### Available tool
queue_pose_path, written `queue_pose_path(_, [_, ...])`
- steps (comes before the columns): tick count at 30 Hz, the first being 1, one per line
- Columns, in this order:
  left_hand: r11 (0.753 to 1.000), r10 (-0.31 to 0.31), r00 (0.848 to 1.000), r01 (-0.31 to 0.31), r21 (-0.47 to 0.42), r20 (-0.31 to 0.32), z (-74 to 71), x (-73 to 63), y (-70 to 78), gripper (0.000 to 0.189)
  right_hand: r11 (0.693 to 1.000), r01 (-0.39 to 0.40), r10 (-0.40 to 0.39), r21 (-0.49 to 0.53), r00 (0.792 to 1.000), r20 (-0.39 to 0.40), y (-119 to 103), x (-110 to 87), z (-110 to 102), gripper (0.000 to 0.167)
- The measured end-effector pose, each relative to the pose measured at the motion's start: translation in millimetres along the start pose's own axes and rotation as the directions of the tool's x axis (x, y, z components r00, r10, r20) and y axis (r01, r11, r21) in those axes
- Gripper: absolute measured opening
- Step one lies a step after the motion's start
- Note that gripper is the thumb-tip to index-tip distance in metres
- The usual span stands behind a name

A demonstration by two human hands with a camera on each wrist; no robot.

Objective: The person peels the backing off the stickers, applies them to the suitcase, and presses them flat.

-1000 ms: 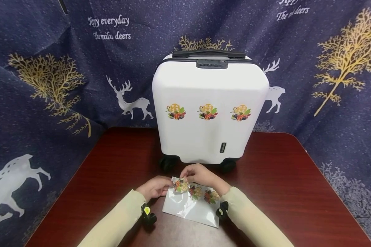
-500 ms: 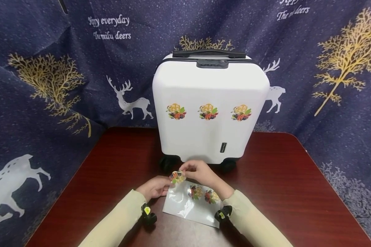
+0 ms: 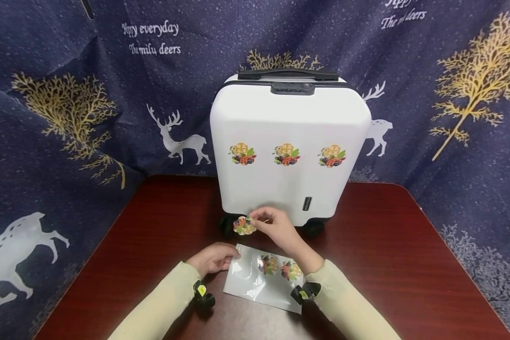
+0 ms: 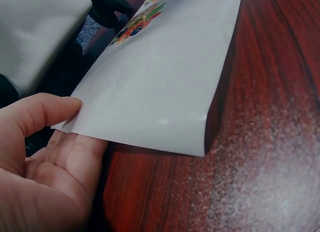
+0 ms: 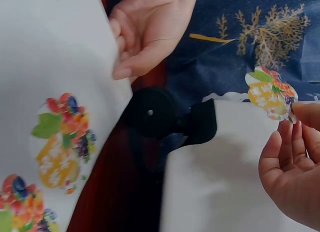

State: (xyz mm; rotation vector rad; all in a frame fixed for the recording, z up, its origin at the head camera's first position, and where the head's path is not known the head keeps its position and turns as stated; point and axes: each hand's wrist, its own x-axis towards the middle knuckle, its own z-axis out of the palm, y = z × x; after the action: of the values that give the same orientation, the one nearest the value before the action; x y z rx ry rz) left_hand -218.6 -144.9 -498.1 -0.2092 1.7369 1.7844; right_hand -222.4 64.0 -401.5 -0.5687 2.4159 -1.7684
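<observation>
Between thumb and finger, my right hand (image 3: 278, 229) pinches a fruit sticker (image 3: 244, 225) by its edge, in front of the suitcase's lower left. The right wrist view shows the sticker (image 5: 272, 94) off its sheet, with berries, a leaf and a yellow patch. My left hand (image 3: 216, 257) grips the far left corner of a glossy white sticker sheet (image 3: 246, 281), thumb on top and fingers beneath, as the left wrist view also shows. Two fruit stickers (image 3: 268, 264) are on the sheet. A white suitcase (image 3: 272, 189) stands upright behind, bearing three similar stickers (image 3: 286, 155) in a row.
The dark red table (image 3: 174, 217) holds everything. Black wheels (image 3: 313, 228) support the suitcase, which has a black top handle (image 3: 288, 74) and a small dark label (image 3: 307, 204). A blue printed cloth (image 3: 187, 80) hangs behind and beside the table.
One sticker has come off the sheet in my right hand, which has lifted it away toward the suitcase. My left hand has stayed at the sheet's corner.
</observation>
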Motion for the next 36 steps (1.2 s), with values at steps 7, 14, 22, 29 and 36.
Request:
queue_pose_path(7, [1.0,0.01,1.0,-0.01,0.002,0.022,0.2,-1.1,0.3,0.011,0.998,0.039,-0.034,0.046,0.994,-0.106,-15,5.4,1,0.016])
queue_pose_path(14, [1.0,0.023,0.999,-0.023,0.002,0.028,-1.2,-1.9,-1.2,0.011,0.994,0.078,-0.061,0.076,0.978,-0.199,-31,13.2,1,0.014])
queue_pose_path(22, [0.999,0.036,0.999,-0.035,-0.001,0.024,-1.8,-2.8,-0.2,0.011,0.987,0.116,-0.08,0.11,0.953,-0.292,-43,21.1,3,0.015])
queue_pose_path(29, [0.999,0.035,0.999,-0.035,0.004,0.032,-1.6,-3.3,-0.6,0.013,0.984,0.169,-0.143,0.048,0.929,-0.342,-50,26.5,6,0.013])
queue_pose_path(36, [0.999,0.035,0.999,-0.035,0.012,0.03,-1.6,-3.3,-0.5,0.016,0.982,0.191,-0.18,-0.009,0.909,-0.376,-57,30.5,4,0.011])
